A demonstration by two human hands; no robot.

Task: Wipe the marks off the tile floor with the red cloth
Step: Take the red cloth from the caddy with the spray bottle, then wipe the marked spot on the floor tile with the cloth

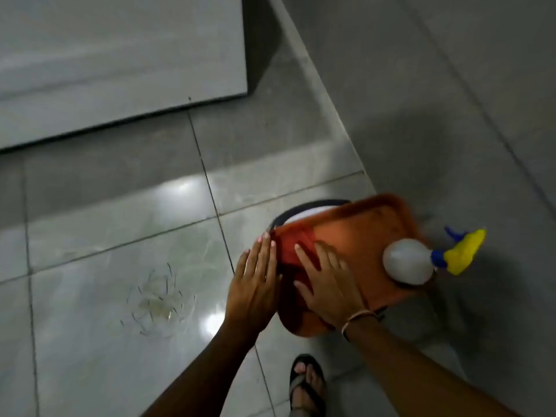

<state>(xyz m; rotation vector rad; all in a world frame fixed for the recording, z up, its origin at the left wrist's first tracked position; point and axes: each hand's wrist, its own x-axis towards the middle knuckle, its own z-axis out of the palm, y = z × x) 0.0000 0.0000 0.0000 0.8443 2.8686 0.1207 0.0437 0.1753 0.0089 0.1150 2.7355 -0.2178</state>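
Note:
The red cloth lies folded on the left part of an orange tray. My right hand rests flat on the cloth with its fingers spread, not curled around it. My left hand is flat and open against the cloth's left edge at the tray's rim. The marks are thin dark scribbles with a yellowish smear on a glossy grey floor tile, to the left of both hands.
A spray bottle with a pale body and yellow-blue nozzle lies on the tray's right side. The tray sits on a dark-rimmed round thing. A large white panel stands at the back left, a tiled wall at the right. My sandalled foot is below the tray.

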